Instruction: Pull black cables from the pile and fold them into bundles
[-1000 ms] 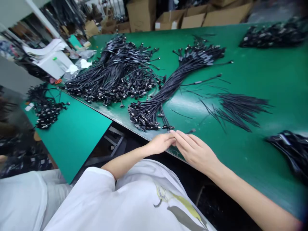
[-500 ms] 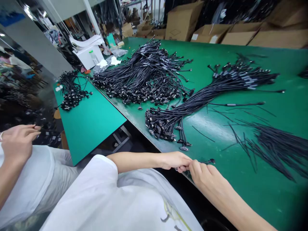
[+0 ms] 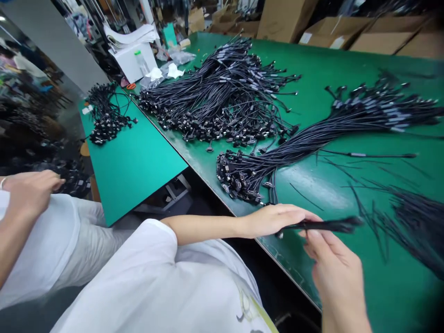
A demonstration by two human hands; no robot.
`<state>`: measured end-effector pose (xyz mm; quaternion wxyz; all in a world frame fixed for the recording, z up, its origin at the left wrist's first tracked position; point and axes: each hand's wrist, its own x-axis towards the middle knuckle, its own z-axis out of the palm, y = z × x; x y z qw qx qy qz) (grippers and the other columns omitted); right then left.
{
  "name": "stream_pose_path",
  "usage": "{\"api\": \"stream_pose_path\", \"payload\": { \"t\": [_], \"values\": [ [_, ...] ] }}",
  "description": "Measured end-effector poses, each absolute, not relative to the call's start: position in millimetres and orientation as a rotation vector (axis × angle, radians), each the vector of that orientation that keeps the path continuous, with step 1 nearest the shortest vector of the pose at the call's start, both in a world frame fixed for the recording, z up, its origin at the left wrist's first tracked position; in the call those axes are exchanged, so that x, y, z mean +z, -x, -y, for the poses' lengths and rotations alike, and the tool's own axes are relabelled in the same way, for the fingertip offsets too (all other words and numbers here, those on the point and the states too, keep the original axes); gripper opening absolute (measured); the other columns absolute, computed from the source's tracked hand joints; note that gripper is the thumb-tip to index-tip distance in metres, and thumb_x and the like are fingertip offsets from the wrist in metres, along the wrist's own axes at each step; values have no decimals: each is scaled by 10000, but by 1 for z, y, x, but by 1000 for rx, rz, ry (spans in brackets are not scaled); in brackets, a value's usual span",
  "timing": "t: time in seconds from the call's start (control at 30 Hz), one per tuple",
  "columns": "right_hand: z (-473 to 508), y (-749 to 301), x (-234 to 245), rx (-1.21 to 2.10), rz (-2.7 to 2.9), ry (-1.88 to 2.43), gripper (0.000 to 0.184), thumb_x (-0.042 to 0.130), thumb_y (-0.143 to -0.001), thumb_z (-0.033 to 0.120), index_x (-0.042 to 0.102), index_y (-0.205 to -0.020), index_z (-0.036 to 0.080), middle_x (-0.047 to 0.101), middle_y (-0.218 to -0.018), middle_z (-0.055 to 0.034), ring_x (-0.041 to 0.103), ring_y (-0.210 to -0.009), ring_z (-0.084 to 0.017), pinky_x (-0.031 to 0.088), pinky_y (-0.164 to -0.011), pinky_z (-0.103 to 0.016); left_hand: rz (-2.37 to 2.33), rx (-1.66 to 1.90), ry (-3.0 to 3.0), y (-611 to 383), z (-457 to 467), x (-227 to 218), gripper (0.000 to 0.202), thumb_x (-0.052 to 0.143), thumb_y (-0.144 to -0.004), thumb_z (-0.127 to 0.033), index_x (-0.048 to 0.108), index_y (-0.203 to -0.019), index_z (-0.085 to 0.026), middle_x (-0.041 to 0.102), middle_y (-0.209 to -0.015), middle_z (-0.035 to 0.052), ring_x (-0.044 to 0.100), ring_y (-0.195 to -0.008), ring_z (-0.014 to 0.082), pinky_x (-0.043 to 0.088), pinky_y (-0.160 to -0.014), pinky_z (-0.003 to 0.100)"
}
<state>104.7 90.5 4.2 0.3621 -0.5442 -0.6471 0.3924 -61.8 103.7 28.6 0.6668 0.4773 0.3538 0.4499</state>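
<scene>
My left hand point(image 3: 274, 219) rests at the near edge of the green table point(image 3: 347, 286), fingers closed on the end of a thin black cable point(image 3: 326, 225) that sticks out to the right. My right hand point(image 3: 335, 266) hovers just below that cable, blurred, with fingers curled near it; whether it grips the cable is unclear. A fanned bundle of black cables with connectors point(image 3: 243, 175) lies just beyond my left hand.
A big heap of black cables point(image 3: 222, 101) covers the table's far left. Loose black ties point(image 3: 409, 217) lie to the right. A lower green shelf point(image 3: 135, 162) holds a small cable pile point(image 3: 104, 120). Another person's hand point(image 3: 29, 192) is at the left. Cardboard boxes point(image 3: 333, 32) stand behind.
My hands were pinched together at the table edge; now the right hand has pulled away to the lower right and a black cable stretches out from my left hand. The view shifted left.
</scene>
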Motion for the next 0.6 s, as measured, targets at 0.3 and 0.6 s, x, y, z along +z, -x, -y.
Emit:
{"api": "stream_pose_path", "payload": {
  "t": [0.3,0.6],
  "values": [
    [-76,-119,38,173,2187,1491,209,399,-975,330,595,-956,258,637,-840,-72,606,-761,-256,381,-572,-365,-936,822,-1412,70,-74,34,213,570,-882,-249,726,-740,-221,617,-870,35,580,-940,182,410,-956,280],
    [-62,-99,16,371,2387,1122,324,395,-977,335,599,-754,218,587,-647,-24,541,-573,-151,362,-529,-265,-808,711,-853,83,-87,13,746,193,-949,-644,706,-734,-145,318,-547,-29,293,-502,105,346,-538,253]
  ]
}}
